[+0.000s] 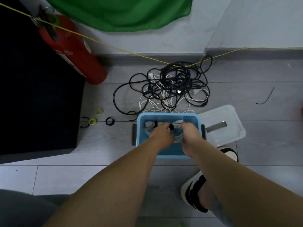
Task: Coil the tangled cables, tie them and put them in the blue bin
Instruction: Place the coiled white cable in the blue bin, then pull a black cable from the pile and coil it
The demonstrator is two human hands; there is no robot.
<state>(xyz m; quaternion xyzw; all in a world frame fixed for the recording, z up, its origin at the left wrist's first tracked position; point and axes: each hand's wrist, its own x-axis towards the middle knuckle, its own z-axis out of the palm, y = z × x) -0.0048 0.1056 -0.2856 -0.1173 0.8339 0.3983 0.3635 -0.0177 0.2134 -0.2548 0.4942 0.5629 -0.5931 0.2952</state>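
View: head camera, looking down at the floor.
Left hand: the left hand (pixel 161 135) is curled round the left side of the coiled white cable (pixel 177 131), with its fingers closed on it right at the black tie (pixel 171 127).
Right hand: the right hand (pixel 191 136) grips the coil's right side with its fingers wrapped into the strands. How firmly it holds, I cannot tell.
Task's thing: the coil hangs between both hands, low inside the open blue bin (pixel 167 114). The hands hide whether it touches the bottom.
Already binned: a second white bundle (pixel 150 124) lies in the bin's far left corner.
Still to do: the tangled cables (pixel 172 84), black and white mixed, lie heaped on the floor just beyond the bin's far edge.
Spare ties: a black loop (pixel 109 121) and yellow rolls (pixel 99 111) lie on the floor left of the bin.
Lid: the clear lid (pixel 229 128) lies just beside the bin's right edge.
Risk, coil: the tie sits at one spot only. If it is slack, the loops could spring apart when both hands let go.
Risk, heap: white strands reach the bin's far edge, so a loose end from the coil could mix back in.
Risk, string: a yellow string (pixel 114 48) crosses the heap's far side, and a cable pulled out of the heap may drag or snag on it.
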